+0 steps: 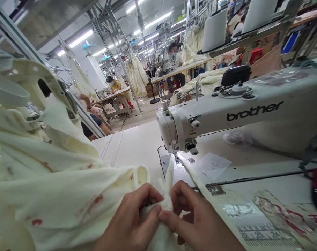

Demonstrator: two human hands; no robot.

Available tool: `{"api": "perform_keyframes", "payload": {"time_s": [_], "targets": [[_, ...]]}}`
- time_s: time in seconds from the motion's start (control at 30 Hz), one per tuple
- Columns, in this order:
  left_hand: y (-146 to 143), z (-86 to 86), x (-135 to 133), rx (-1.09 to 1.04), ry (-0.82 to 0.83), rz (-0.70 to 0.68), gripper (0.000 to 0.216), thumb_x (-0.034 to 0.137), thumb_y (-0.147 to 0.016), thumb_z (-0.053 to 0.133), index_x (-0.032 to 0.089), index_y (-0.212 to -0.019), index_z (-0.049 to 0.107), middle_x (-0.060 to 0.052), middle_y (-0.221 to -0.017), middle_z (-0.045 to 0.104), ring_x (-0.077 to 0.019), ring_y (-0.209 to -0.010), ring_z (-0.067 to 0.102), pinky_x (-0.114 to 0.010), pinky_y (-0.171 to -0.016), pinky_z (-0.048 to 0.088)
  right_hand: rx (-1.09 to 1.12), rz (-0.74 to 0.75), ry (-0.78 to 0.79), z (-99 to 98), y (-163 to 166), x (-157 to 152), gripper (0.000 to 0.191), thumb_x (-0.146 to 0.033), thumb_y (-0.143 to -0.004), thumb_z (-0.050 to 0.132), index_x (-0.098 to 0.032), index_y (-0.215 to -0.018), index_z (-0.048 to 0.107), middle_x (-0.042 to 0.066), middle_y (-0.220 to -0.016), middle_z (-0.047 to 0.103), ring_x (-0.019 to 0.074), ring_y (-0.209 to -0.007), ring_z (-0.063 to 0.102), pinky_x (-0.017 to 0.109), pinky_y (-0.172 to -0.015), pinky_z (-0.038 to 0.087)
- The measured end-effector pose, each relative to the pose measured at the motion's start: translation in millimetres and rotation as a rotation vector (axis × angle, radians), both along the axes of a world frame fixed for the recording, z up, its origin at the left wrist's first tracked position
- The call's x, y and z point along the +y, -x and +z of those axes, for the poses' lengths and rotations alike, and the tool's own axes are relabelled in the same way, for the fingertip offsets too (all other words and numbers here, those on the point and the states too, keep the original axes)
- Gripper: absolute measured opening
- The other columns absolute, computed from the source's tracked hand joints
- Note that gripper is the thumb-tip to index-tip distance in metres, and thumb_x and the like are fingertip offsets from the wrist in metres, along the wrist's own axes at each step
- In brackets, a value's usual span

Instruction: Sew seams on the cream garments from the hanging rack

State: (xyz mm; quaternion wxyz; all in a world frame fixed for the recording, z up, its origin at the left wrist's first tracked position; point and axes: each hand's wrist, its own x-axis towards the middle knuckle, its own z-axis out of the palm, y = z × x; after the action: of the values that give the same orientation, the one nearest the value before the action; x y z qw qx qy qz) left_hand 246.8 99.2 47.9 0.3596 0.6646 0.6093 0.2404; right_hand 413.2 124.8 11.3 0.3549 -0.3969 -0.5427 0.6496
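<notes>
Cream fabric with reddish marks (77, 195) hangs from a pale hanger clip at the left and spreads toward me. My left hand (137, 216) pinches a gathered edge of this cream fabric, thumb and fingers pressed together. Close beside it, my right hand (192, 212) is closed on the same cloth, its thumb tip almost touching the left thumb. From between the hands a narrow cream strip (169, 174) runs up to the needle area of a white sewing machine (200, 122). A second strip (197, 179) leads from there down past my right hand.
A scrap of thin white material (214, 164) and a clear bobbin-like disc (237, 138) lie on the machine table (137, 143). A printed ruler (260, 233) shows at the lower right. Thread cones (214, 31) stand above. Other people work at machines farther back.
</notes>
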Motion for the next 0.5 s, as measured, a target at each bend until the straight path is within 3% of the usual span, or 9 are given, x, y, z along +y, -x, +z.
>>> {"api": "perform_keyframes", "payload": {"time_s": [0.1,0.27,0.37,0.5], "targets": [[2.7,8.1,-0.9,0.060,-0.019,-0.005,0.021,0.037,-0.090,0.044,0.019,-0.090,0.057,-0.002,-0.080,0.058,-0.0156,-0.073,0.052,-0.024,-0.064,0.039,0.092,0.079,0.053,0.9,-2.4,5.3,0.020,-0.034,-0.074,0.057,-0.022,-0.077,0.042,-0.007,-0.064,0.046,0.0089,-0.054,0.046,0.021,-0.050,0.040],[3.7,29.1,-15.7,0.145,-0.075,0.145,0.018,0.038,-0.080,0.059,0.023,-0.079,0.069,0.001,-0.078,0.068,-0.0170,-0.075,0.059,-0.023,-0.072,0.044,0.133,0.287,0.050,9.0,-27.1,15.1,0.007,-0.023,-0.077,0.050,-0.020,-0.083,0.047,-0.005,-0.071,0.048,0.0086,-0.064,0.041,0.019,-0.054,0.031],[-2.2,30.1,-24.3,0.111,-0.150,0.165,0.015,0.037,-0.077,0.063,0.027,-0.081,0.074,0.001,-0.084,0.073,-0.0186,-0.081,0.063,-0.023,-0.077,0.047,0.160,0.360,0.060,14.4,-34.7,17.8,0.007,-0.021,-0.077,0.051,-0.021,-0.081,0.045,-0.005,-0.072,0.048,0.0083,-0.064,0.040,0.018,-0.055,0.031],[-8.3,25.2,-20.5,0.118,-0.150,0.123,0.017,0.035,-0.076,0.064,0.028,-0.086,0.077,0.000,-0.083,0.074,-0.0196,-0.079,0.066,-0.025,-0.077,0.049,0.122,0.338,0.021,22.5,-30.7,16.0,0.006,-0.024,-0.081,0.051,-0.021,-0.082,0.045,-0.004,-0.076,0.050,0.0093,-0.068,0.044,0.019,-0.058,0.035]]}}
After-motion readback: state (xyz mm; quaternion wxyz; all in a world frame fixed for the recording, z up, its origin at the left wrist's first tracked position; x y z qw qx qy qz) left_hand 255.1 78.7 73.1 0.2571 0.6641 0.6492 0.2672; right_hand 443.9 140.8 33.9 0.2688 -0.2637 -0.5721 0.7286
